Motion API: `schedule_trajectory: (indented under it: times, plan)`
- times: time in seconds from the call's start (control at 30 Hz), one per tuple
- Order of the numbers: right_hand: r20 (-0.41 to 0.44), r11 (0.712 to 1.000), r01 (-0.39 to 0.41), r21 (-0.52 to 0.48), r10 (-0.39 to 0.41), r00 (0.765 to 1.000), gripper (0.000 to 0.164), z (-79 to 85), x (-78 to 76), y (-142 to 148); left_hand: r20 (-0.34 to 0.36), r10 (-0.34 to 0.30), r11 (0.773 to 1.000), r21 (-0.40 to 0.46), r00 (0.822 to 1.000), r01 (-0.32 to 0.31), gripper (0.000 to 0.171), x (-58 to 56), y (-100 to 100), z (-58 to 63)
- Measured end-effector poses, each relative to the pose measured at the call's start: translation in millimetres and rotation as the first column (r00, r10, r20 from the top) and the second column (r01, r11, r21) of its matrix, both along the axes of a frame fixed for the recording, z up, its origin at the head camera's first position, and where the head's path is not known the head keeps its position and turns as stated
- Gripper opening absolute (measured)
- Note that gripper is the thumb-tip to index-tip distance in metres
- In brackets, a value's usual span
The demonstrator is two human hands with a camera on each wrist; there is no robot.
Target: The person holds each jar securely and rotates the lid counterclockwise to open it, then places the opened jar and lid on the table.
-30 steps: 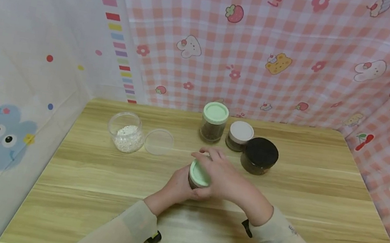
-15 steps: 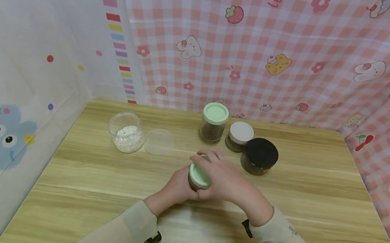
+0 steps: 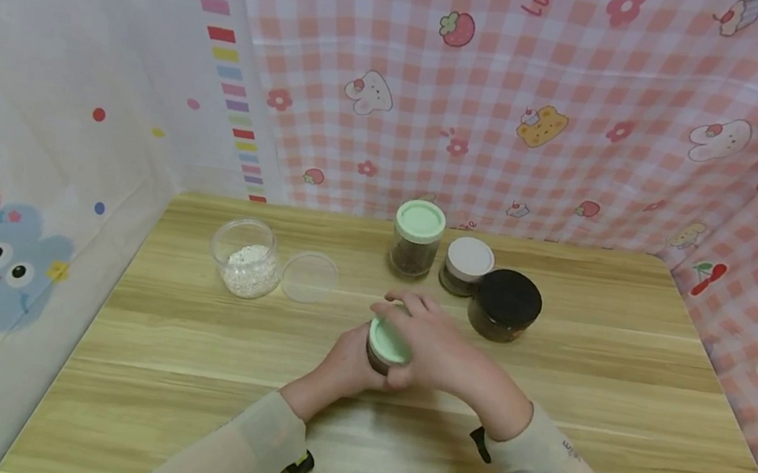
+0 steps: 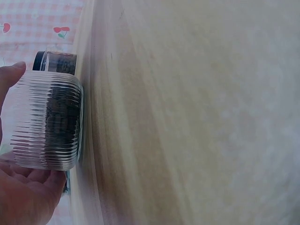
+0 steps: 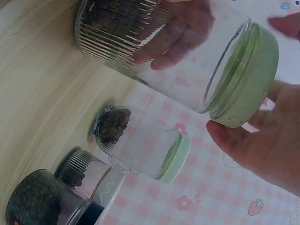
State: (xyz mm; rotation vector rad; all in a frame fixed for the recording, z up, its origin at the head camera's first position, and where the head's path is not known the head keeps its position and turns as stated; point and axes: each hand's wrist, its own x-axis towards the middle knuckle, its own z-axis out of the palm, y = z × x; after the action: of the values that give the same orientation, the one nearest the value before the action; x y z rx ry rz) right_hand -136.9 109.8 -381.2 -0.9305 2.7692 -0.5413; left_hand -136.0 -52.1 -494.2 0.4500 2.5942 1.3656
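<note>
A clear ribbed jar [image 4: 49, 122] with dark contents in its lower part stands upright on the table in front of me. My left hand [image 3: 345, 362] grips its body from the left side, fingers wrapped behind the glass. Over the top, my right hand [image 3: 438, 352] holds the light green lid [image 5: 248, 77], thumb at the near rim and fingers at the far rim. The lid sits on the jar's mouth, partly hidden by the right hand in the head view.
Behind stand another green-lidded jar [image 3: 414, 250], a white-lidded jar [image 3: 466, 266] and a wide black-lidded jar [image 3: 504, 304]. At left, an open clear tub [image 3: 247, 258] holds white flakes, with a clear round lid [image 3: 310, 277] beside it. Printed cloths hang around the wooden table [image 3: 182, 371].
My right thumb and fingers have shifted slightly around the green lid's rim. The left hand and the jar stay in place.
</note>
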Motion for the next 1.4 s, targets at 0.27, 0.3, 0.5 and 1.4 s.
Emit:
schedule_trajectory:
  times: [0.27,0.3,0.5,1.4]
  plan:
    - [-0.055,0.993,0.113,0.019,-0.111,0.992,0.074,0.2,1.2,-1.4,0.032,0.02,1.0,0.009,0.999,-0.02,0.095,0.2,1.8,1.2]
    - [-0.047,0.995,0.1,0.021,-0.099,0.994,0.074,0.7,0.8,-1.4,0.027,0.018,1.0,0.006,0.999,-0.018,0.096,0.0,1.5,1.0]
    - [-0.009,1.0,-0.007,0.009,0.007,1.0,0.079,3.2,-1.2,0.1,0.01,0.001,1.0,0.003,1.0,-0.001,0.092,-1.2,0.4,-1.1]
    - [-0.076,0.99,0.142,0.026,-0.14,0.987,0.082,-1.8,2.5,-3.2,-0.001,0.011,1.0,-0.002,1.0,-0.011,0.091,-0.5,2.5,-0.7]
